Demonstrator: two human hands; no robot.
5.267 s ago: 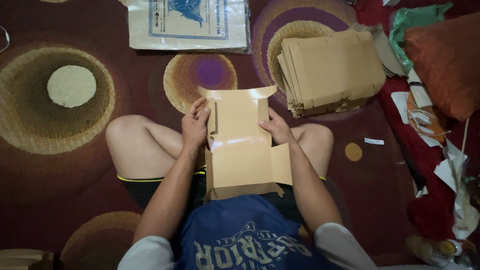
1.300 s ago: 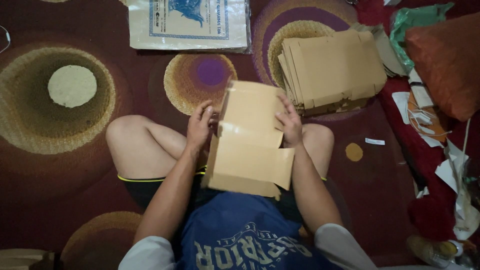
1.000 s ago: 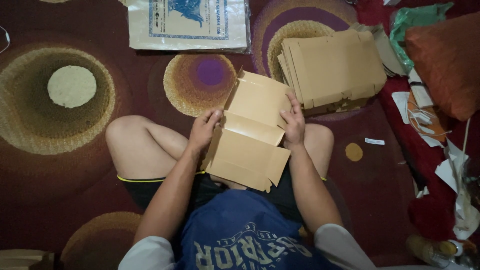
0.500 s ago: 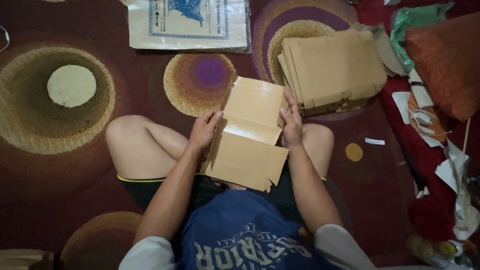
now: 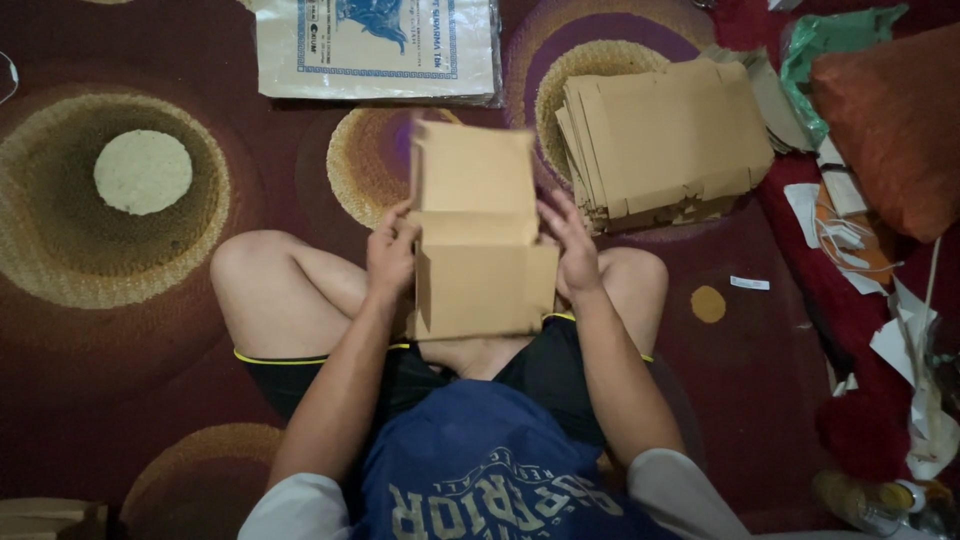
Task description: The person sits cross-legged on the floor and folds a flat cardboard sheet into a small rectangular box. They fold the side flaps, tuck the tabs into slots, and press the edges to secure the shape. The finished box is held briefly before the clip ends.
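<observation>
Cardboard box, brown and half-formed, being held above the lap, between the knees of someone sitting cross-legged on the floor. Left hand pressing against the left side of the box, fingers wrapped on the edge near the fold; right hand clamping the right side likewise, fingers spread along the wall. Both hands closing on the cardboard from opposite sides, well apart from each other with the box between.

Lower part already looking folded into a body, front panel facing up and side walls bent in. Upper flap standing open and slightly blurred, reaching out over the carpet; not yet tucked down, so closing appears to be what is left on this piece. Whether the bottom is locked cannot be told, being hidden behind the front panel.

Lying just beyond the right hand, a thick stack of flat cardboard blanks, unfolded and seemingly waiting, suggesting much of the pile still to go. Resting further out on the carpet, a printed plastic sack. Crowding the right edge, an orange cushion and scattered paper scraps.
</observation>
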